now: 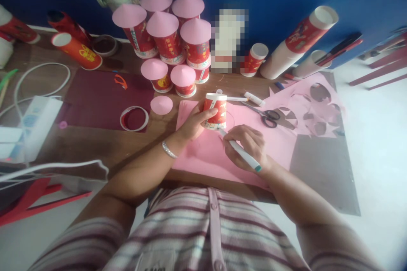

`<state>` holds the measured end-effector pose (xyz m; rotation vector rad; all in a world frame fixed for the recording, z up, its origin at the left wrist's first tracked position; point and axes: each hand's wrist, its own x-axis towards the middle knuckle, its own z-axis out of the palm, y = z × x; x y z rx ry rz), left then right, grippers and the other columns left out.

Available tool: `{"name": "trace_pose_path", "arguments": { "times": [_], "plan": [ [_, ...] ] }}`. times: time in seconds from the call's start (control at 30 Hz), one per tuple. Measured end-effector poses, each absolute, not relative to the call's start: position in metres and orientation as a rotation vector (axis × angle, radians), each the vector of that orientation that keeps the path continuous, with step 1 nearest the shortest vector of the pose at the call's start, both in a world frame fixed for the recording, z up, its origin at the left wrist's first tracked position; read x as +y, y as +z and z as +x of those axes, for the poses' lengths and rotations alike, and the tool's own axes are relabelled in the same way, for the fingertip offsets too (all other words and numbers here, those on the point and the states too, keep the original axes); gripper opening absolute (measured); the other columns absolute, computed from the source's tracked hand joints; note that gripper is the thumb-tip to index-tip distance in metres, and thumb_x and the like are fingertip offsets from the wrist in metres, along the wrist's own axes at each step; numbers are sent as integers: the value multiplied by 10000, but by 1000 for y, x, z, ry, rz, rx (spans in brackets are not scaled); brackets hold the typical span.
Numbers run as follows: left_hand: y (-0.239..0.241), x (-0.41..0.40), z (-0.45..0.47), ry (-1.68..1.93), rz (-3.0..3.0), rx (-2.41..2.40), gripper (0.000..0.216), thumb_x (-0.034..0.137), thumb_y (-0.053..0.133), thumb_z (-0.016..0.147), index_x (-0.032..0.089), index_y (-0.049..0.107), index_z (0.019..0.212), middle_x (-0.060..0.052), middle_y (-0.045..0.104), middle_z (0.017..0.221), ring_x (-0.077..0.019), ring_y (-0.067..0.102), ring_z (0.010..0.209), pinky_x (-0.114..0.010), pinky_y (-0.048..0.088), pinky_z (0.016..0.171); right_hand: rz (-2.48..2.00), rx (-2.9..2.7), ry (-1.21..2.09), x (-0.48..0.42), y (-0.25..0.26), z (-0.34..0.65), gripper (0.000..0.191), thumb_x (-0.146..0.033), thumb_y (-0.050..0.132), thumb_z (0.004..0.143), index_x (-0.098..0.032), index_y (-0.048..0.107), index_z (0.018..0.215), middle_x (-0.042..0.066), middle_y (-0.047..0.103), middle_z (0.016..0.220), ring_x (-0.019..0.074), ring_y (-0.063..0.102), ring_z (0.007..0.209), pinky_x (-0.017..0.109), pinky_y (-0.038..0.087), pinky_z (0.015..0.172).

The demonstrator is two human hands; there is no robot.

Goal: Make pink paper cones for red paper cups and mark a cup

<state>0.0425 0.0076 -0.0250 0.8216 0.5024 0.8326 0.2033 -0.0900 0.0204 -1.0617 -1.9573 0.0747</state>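
Observation:
My left hand (pixel 199 120) is closed round a red paper cup (pixel 219 110) with a white rim, held over the pink paper sheet (pixel 197 152). In my right hand (pixel 249 143) is a white marker (pixel 244 156) with a green end; its tip is at the lower edge of the cup. A drawn circle outline shows faintly on the sheet behind the cup. Black-handled scissors (pixel 269 117) lie on the paper to the right, near a glue stick (pixel 254 99). A small pink paper cone (pixel 161 104) lies left of the sheet.
Several red cups with pink cone roofs (pixel 163 25) stand at the back. Cut pink scraps (pixel 299 101) lie at right, near tall paper tubes (pixel 286 57) and a pen cup (pixel 313 65). A tape roll (pixel 134 118), a white cable (pixel 44 64) and a power strip (pixel 38 129) are at left.

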Motion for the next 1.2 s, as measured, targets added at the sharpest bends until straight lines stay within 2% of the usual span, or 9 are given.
{"name": "trace_pose_path", "arguments": {
  "times": [0.37, 0.6, 0.9, 1.2],
  "plan": [
    [-25, 8, 43, 837, 815, 468, 284, 382, 787, 870, 219, 701, 1086, -19, 699, 969, -162, 672, 878, -311, 552, 811, -1049, -1951, 43, -88, 20, 204, 206, -36, 616, 889, -223, 570, 963, -5, 658, 719, 157, 632, 599, 290, 536, 566],
    [-25, 8, 42, 827, 815, 499, 350, 402, 794, 849, 209, 693, 1123, -34, 714, 1001, -182, 686, 904, -324, 560, 821, -1079, -1925, -5, -88, 17, 205, 194, -50, 602, 883, -227, 572, 955, -8, 658, 725, 152, 621, 592, 278, 523, 554],
    [-26, 8, 42, 843, 804, 487, 257, 381, 788, 860, 211, 704, 1034, -14, 703, 926, -162, 668, 844, -297, 535, 793, -1030, -1949, 44, -90, 23, 204, 230, -23, 582, 868, -233, 566, 962, -26, 648, 702, 151, 624, 580, 290, 538, 566],
    [-27, 8, 42, 843, 828, 486, 310, 391, 794, 859, 220, 711, 1104, -28, 715, 985, -173, 673, 871, -297, 535, 778, -1042, -1969, 34, -90, 19, 202, 212, -39, 597, 892, -233, 554, 967, -29, 638, 706, 140, 603, 587, 282, 530, 575]
  ]
}}
